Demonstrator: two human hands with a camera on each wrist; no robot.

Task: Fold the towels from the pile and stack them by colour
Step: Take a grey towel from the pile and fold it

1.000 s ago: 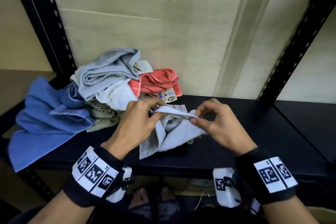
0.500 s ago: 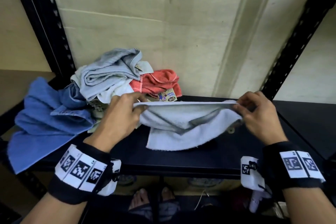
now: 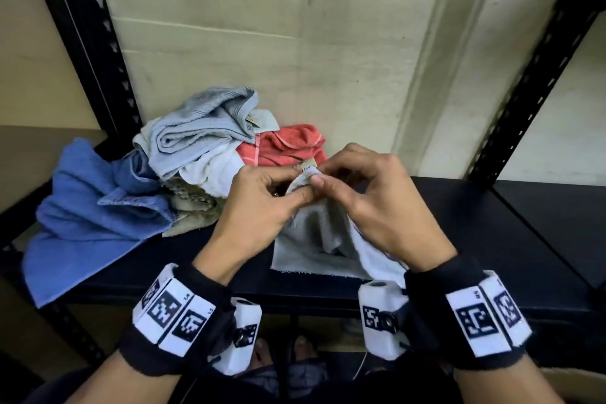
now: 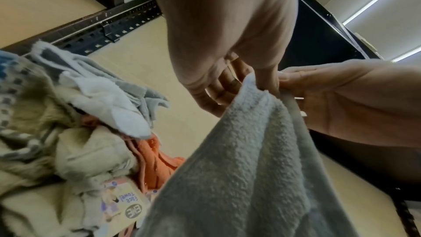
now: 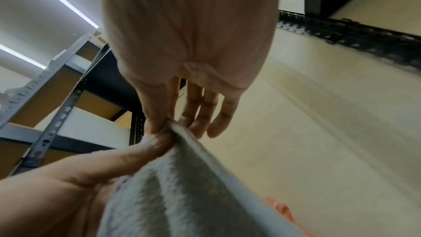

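A small pale grey towel (image 3: pixel 314 239) hangs doubled over from both hands above the black shelf (image 3: pixel 492 239). My left hand (image 3: pixel 288 190) and right hand (image 3: pixel 323 179) meet at its top corners and pinch them together. The left wrist view shows the grey towel (image 4: pixel 239 168) draping down from my left hand (image 4: pixel 257 78). In the right wrist view my right hand (image 5: pixel 166 125) pinches the towel's (image 5: pixel 182 195) hemmed edge. The pile (image 3: pixel 203 157) lies behind and to the left: a light blue-grey towel on top, then white, red (image 3: pixel 285 144), beige and blue (image 3: pixel 88 207) ones.
Black slotted shelf posts (image 3: pixel 88 43) stand left and right against a cream wall. A paper face-towel label (image 4: pixel 127 203) lies by the red towel. The blue towel hangs over the shelf's front left edge. My feet show below the shelf.
Half a second ago the towel was stretched wide between my hands. The hands have since come together, bringing the two top corners to meet and folding the towel in half.
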